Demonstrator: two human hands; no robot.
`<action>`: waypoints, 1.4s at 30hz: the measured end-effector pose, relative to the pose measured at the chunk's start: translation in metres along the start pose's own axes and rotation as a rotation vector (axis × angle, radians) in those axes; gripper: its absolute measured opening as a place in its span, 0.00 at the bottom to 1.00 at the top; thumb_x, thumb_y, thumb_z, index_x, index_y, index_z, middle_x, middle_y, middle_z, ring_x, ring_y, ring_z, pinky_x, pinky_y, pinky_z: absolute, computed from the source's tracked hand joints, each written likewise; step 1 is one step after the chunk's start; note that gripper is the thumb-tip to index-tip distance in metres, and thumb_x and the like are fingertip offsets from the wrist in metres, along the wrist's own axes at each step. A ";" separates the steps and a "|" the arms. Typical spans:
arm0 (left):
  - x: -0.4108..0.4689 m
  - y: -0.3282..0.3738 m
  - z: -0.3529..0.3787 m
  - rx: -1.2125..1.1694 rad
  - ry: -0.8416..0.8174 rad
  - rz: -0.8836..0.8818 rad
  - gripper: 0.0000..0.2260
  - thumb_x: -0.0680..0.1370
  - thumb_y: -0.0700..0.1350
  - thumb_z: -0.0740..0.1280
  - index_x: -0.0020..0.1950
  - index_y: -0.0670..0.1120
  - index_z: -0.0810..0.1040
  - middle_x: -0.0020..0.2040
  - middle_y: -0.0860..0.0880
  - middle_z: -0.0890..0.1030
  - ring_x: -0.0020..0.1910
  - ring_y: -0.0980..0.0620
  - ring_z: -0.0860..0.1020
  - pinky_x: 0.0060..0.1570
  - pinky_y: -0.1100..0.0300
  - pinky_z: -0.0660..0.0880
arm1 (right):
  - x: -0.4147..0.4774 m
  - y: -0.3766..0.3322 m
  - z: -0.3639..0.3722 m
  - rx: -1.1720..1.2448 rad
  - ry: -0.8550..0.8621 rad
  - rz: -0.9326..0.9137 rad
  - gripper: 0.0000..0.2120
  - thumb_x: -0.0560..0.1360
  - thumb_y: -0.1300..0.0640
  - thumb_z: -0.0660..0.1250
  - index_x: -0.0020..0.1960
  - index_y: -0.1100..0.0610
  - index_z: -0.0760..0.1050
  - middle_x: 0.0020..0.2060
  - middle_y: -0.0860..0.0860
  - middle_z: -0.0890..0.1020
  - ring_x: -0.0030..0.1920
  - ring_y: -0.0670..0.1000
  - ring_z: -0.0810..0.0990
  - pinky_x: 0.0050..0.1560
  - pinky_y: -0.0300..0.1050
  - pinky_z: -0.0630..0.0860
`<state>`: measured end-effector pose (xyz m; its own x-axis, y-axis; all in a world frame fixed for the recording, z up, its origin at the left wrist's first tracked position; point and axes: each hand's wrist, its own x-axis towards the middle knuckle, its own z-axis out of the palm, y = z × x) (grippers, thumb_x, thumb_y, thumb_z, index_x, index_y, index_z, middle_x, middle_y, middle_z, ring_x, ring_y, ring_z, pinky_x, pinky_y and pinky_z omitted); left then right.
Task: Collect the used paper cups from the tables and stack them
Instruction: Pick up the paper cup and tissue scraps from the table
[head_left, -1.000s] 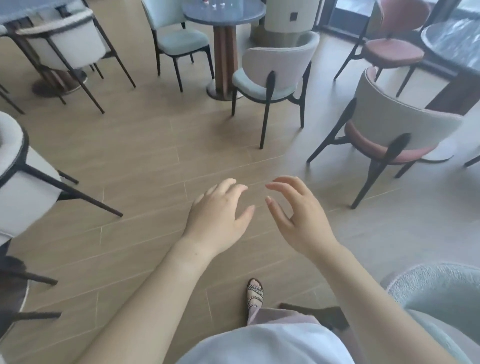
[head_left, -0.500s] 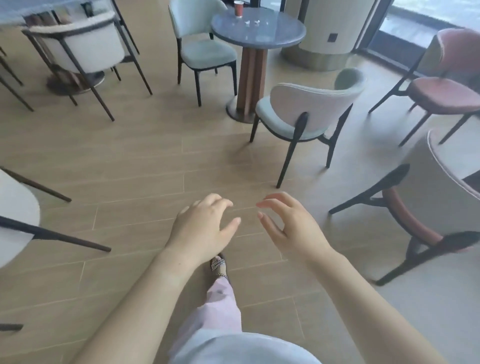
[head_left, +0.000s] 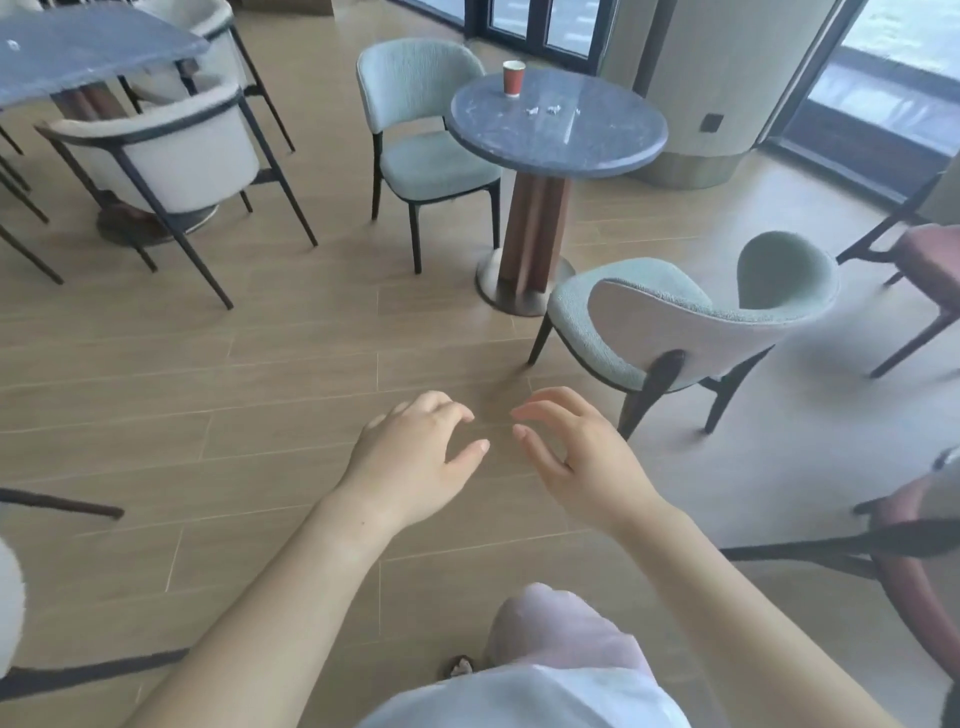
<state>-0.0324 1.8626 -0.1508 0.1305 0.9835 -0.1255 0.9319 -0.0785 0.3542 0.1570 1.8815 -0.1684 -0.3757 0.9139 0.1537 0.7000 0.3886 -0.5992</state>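
One red paper cup (head_left: 513, 78) stands upright near the far edge of the round surface (head_left: 571, 143), well ahead. Judged light, thin-walled, easy to crush or tip, so take it round the mid-wall with a soft grip. Two or three small white scraps (head_left: 543, 109) lie near it. Left hand (head_left: 415, 462) and right hand (head_left: 582, 457) are both empty, fingers loosely curled, close together over the floor.

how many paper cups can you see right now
1. A red paper cup stands near the far edge of the round table. The grey table at left is only partly in view, so more may be hidden.
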 end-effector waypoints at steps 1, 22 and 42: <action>0.021 -0.005 -0.003 0.003 -0.010 0.004 0.17 0.76 0.60 0.58 0.62 0.55 0.72 0.63 0.58 0.71 0.56 0.52 0.73 0.57 0.56 0.67 | 0.020 0.007 0.001 0.006 0.010 -0.001 0.10 0.77 0.51 0.60 0.54 0.53 0.77 0.53 0.48 0.75 0.53 0.49 0.75 0.49 0.47 0.75; 0.510 -0.101 -0.096 0.052 -0.033 -0.025 0.18 0.76 0.61 0.57 0.62 0.55 0.71 0.63 0.57 0.72 0.61 0.53 0.71 0.58 0.54 0.69 | 0.516 0.178 -0.020 -0.049 -0.091 -0.087 0.09 0.76 0.54 0.62 0.54 0.54 0.75 0.53 0.50 0.75 0.52 0.54 0.76 0.49 0.52 0.75; 0.903 -0.266 -0.197 0.097 -0.149 0.136 0.18 0.77 0.59 0.58 0.65 0.55 0.69 0.64 0.57 0.70 0.64 0.53 0.69 0.60 0.55 0.68 | 0.918 0.240 0.043 -0.220 -0.213 0.048 0.14 0.76 0.55 0.60 0.61 0.51 0.72 0.58 0.49 0.73 0.56 0.55 0.73 0.50 0.50 0.74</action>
<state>-0.2293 2.8033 -0.1764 0.2994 0.9283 -0.2203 0.9295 -0.2316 0.2871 -0.0461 2.8084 -0.2046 -0.4416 0.8956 -0.0531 0.8262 0.3829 -0.4134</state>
